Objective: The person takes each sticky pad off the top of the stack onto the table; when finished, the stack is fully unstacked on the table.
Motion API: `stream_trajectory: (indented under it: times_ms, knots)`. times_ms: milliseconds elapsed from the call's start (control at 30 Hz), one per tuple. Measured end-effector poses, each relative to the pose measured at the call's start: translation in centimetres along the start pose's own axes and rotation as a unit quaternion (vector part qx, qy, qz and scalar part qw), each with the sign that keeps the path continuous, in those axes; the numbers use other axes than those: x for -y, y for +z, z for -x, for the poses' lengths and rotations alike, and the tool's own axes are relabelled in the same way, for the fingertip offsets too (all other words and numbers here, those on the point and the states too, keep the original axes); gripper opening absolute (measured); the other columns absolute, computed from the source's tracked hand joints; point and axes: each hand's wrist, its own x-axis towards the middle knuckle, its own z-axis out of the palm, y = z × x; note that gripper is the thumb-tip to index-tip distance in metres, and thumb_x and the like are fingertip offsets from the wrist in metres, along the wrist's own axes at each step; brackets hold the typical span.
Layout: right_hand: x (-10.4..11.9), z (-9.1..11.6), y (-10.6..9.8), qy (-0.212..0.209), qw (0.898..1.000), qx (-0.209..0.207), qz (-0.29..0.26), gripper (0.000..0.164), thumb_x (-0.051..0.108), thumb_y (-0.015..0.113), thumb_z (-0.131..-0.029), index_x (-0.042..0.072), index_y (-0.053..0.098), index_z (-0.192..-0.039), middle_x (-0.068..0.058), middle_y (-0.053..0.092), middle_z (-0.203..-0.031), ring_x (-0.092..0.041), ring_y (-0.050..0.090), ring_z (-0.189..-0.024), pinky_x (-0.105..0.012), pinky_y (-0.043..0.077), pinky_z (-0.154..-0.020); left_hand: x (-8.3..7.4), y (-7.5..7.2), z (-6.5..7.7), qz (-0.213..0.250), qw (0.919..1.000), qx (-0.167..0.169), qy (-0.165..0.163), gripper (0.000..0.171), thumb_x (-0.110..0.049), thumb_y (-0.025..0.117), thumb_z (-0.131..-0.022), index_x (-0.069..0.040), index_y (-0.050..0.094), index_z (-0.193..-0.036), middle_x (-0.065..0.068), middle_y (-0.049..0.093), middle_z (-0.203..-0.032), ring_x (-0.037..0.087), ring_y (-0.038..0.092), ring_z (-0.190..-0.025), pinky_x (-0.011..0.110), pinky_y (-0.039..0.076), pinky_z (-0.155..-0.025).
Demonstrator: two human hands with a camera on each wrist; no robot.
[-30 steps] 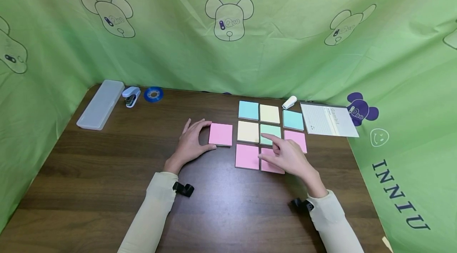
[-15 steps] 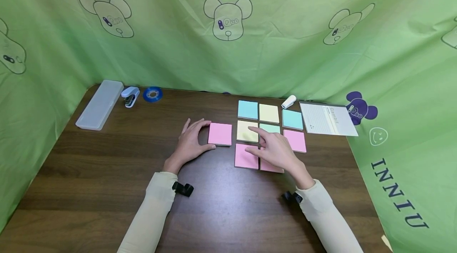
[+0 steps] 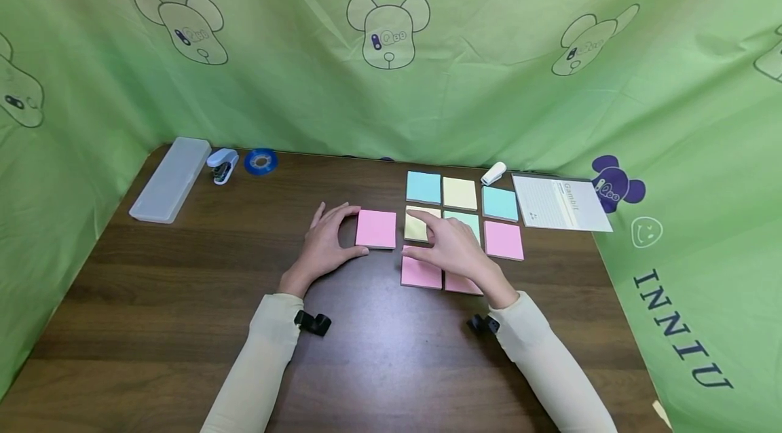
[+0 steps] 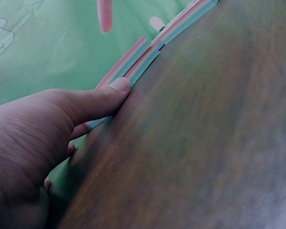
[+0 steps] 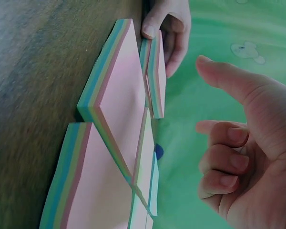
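On the table my left hand point(image 3: 325, 243) holds a pink-topped sticky note pad point(image 3: 375, 229) between thumb and fingers at its left side. In the left wrist view the thumb lies along striped pad edges point(image 4: 138, 57) that look like two layers, one over the other. My right hand point(image 3: 452, 246) hovers over the group of pads, holding nothing. Its thumb and index finger stretch out apart, pointing left, and the other fingers curl in, as the right wrist view shows. Below it are a cream pad point(image 3: 417, 229), a green pad point(image 3: 464, 219) and a pink pad point(image 3: 421, 273).
More pads surround these, including a blue pad point(image 3: 423, 187) and a right-hand pink pad point(image 3: 504, 241). A white stapler-like item point(image 3: 493, 174) and a notebook point(image 3: 562, 203) lie behind right. At back left are a translucent case point(image 3: 171, 180), a stapler point(image 3: 222, 166) and blue tape point(image 3: 261, 161).
My right hand has moved left across the pads, from over the green pad to over the cream one and toward the held pad. The left hand and its pad stay in place.
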Motion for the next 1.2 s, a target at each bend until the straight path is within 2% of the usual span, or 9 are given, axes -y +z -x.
stream_trajectory:
  times_ms: [233,367,667,867,1067,1200]
  knots:
    - [0.6,-1.3,0.7,-0.002,1.0,0.026,-0.005,0.083,0.047,0.093,-0.09,0.013,0.061,-0.159,0.011,0.041,-0.061,-0.006,0.03,-0.055,-0.027,0.026,-0.05,0.0,-0.1,0.0,0.001,1.0,-0.001,0.0,0.088,-0.028,0.1,-0.085,-0.007,0.057,-0.158,0.014,0.063,-0.157,0.034,0.043,-0.16,0.051,0.002,-0.141]
    - [1.0,-2.0,1.2,0.012,0.999,0.042,-0.001,0.09,0.049,0.095,-0.087,0.012,0.059,-0.161,0.011,0.037,-0.059,-0.006,0.027,-0.054,-0.027,0.023,-0.05,0.0,0.0,0.0,-0.001,1.0,-0.001,0.002,0.089,-0.029,0.1,-0.085,-0.008,0.056,-0.159,0.013,0.064,-0.156,0.033,0.044,-0.16,0.051,0.002,-0.141]
    - [1.3,-3.2,2.1,0.04,0.997,0.058,0.026,0.098,0.052,0.097,-0.083,0.014,0.056,-0.163,0.007,0.051,-0.064,-0.008,0.034,-0.056,-0.028,0.03,-0.051,0.2,0.1,0.0,0.001,1.0,-0.004,0.007,0.09,-0.027,0.1,-0.085,-0.008,0.054,-0.16,0.014,0.065,-0.154,0.034,0.045,-0.159,0.052,0.002,-0.141]
    - [1.4,-3.6,2.5,0.056,0.996,0.07,0.029,0.104,0.053,0.098,-0.082,0.012,0.052,-0.166,0.008,0.047,-0.06,-0.009,0.036,-0.056,-0.028,0.031,-0.051,0.3,0.2,0.0,-0.001,0.9999,-0.003,0.01,0.091,-0.027,0.1,-0.086,-0.008,0.052,-0.161,0.013,0.065,-0.154,0.033,0.046,-0.158,0.052,0.002,-0.141]
    - [1.3,-3.8,2.8,0.053,0.995,0.073,0.046,0.105,0.054,0.097,-0.082,0.01,0.051,-0.166,0.006,0.057,-0.064,-0.011,0.043,-0.057,-0.029,0.037,-0.05,0.3,0.1,0.1,0.002,0.9999,-0.001,0.01,0.092,-0.027,0.1,-0.086,-0.007,0.051,-0.161,0.013,0.065,-0.154,0.033,0.047,-0.157,0.052,0.002,-0.141]
    - [1.2,-3.9,3.1,0.055,0.995,0.069,0.047,0.104,0.053,0.097,-0.083,0.009,0.052,-0.165,0.004,0.055,-0.065,-0.012,0.042,-0.059,-0.03,0.037,-0.052,0.3,0.2,0.0,0.001,1.0,0.0,0.009,0.092,-0.027,0.1,-0.086,-0.008,0.051,-0.161,0.013,0.065,-0.154,0.033,0.047,-0.157,0.052,0.002,-0.141]
